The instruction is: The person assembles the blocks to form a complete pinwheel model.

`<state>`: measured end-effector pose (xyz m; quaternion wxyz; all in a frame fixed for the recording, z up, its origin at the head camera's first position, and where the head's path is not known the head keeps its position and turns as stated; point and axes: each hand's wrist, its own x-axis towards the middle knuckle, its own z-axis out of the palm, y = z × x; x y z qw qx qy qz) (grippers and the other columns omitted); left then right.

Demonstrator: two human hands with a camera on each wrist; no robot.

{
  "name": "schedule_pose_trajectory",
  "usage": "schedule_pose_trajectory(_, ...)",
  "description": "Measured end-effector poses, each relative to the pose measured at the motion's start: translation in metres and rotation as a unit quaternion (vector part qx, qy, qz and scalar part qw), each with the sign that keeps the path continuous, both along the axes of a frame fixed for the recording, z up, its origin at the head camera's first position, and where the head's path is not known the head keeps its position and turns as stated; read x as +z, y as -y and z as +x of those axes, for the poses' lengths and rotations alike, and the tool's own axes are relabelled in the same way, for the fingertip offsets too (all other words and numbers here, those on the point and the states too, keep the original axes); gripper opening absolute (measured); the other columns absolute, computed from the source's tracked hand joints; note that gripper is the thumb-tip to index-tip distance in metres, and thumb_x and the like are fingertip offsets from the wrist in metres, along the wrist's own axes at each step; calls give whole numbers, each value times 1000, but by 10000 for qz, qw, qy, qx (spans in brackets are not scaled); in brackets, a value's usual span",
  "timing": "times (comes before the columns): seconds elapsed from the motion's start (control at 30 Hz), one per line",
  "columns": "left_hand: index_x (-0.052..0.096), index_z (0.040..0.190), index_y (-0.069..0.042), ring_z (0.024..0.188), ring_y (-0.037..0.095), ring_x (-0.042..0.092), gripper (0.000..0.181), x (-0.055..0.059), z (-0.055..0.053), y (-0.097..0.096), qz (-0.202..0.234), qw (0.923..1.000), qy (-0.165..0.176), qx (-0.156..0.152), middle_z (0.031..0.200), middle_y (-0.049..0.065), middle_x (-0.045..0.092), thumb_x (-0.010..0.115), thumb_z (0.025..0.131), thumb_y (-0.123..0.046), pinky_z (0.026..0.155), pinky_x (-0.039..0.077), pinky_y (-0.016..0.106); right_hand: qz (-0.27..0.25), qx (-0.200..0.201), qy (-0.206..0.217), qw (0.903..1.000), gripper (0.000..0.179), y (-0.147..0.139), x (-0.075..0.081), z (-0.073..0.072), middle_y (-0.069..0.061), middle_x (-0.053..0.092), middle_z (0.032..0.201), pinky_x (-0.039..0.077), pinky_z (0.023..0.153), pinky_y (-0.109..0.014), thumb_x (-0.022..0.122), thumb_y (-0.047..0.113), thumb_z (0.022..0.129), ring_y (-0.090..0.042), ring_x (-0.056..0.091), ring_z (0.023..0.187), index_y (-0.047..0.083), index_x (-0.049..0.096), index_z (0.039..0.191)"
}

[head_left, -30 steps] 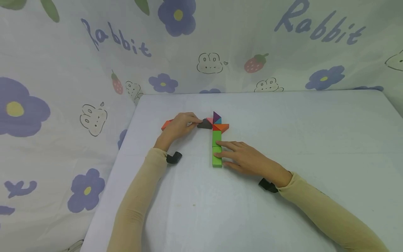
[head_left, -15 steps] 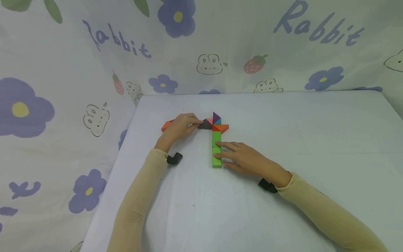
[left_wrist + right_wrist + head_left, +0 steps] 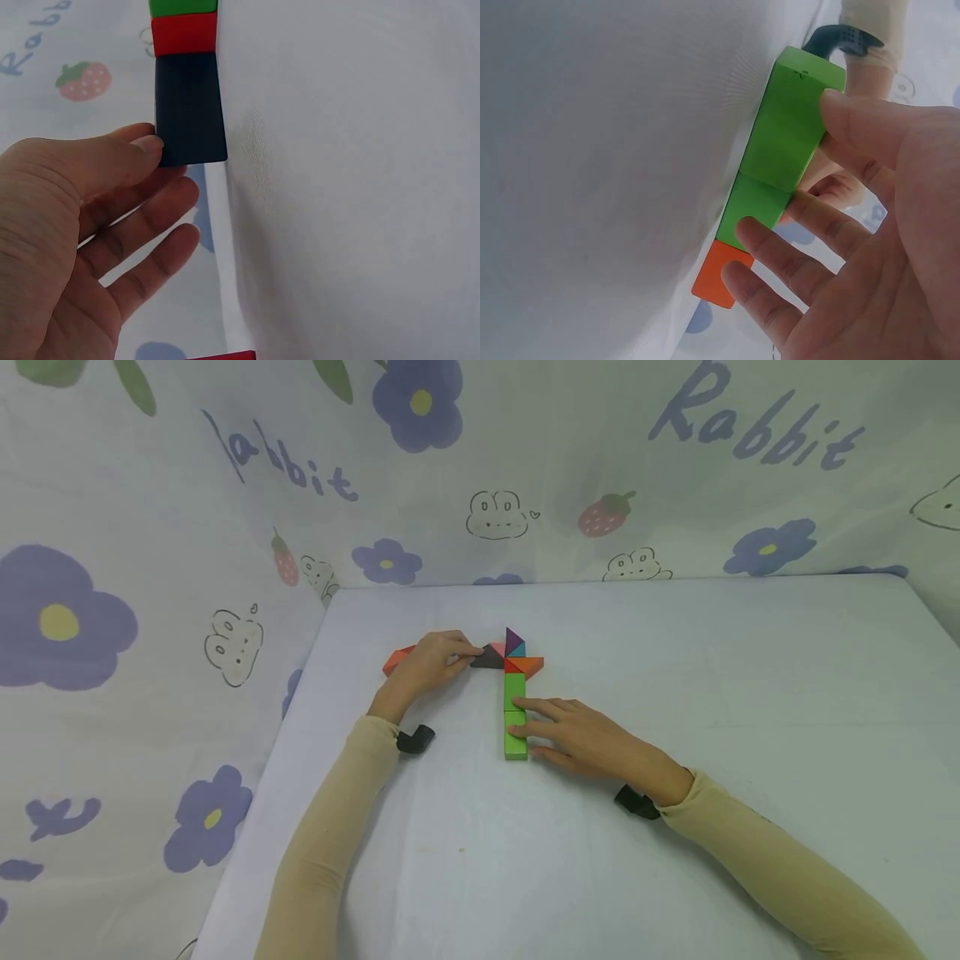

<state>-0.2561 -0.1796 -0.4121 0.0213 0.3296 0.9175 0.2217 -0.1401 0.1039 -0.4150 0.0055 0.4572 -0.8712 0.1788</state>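
In the head view my left hand [image 3: 433, 662] pinches the outer end of a black triangular block [image 3: 488, 657]; thumb and forefinger are at its edge [image 3: 189, 112] in the left wrist view. That block touches a pinwheel of small wedges: a pink wedge [image 3: 498, 648], a purple triangle [image 3: 514, 639], a blue wedge [image 3: 518, 651], a red wedge [image 3: 512, 666] and an orange block [image 3: 532, 666]. Below runs a column of two green blocks, the upper [image 3: 513, 687] and the lower [image 3: 516, 745]. My right hand [image 3: 588, 739] rests loosely spread fingers on them from the right.
Orange-red blocks [image 3: 395, 660] lie to the left, partly covered by my left hand. A white cloth covers the table [image 3: 712, 693], whose far edge meets a patterned curtain [image 3: 547, 460]. Dark devices sit at the left wrist [image 3: 416, 740] and right wrist [image 3: 636, 802].
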Motion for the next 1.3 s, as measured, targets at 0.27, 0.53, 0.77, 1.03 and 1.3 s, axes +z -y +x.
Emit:
schedule_pose_trajectory(0.27,74,115,-8,94,23,66,25,3,-1,0,50,10000,19,-58,102,8,72,66,92,-6,89,55,37,7,11,14,10000,41,0,1,-2,-7,45,150,50,99,-47,66,27,94,-28,54,128,26,59,135)
schedule_pose_trajectory(0.53,73,115,-6,91,22,64,24,7,-3,6,277,9995,118,50,100,9,71,64,93,-5,85,54,38,35,-32,44,10000,41,-2,0,-1,-7,45,151,50,100,-48,66,27,95,-29,53,129,26,59,135)
schedule_pose_trajectory(0.77,71,117,-4,98,28,66,25,22,-12,57,650,9941,68,861,103,12,71,65,93,-7,91,54,45,40,-13,43,10000,41,-2,-2,0,-8,45,151,50,100,-47,65,26,95,-30,53,130,26,58,136)
schedule_pose_trajectory(1.03,68,123,-7,110,32,62,33,24,-11,100,291,9775,1071,1791,117,15,69,66,92,-17,99,49,50,75,-35,40,10000,42,-2,-4,2,-7,45,151,49,100,-47,65,26,95,-29,52,130,26,59,136)
schedule_pose_trajectory(1.3,74,113,-10,106,30,63,29,13,-13,100,303,9758,1170,1823,108,10,72,72,89,-26,97,49,47,56,-33,66,10000,41,-2,-6,4,-7,45,151,48,102,-48,66,26,94,-30,52,131,26,59,135)
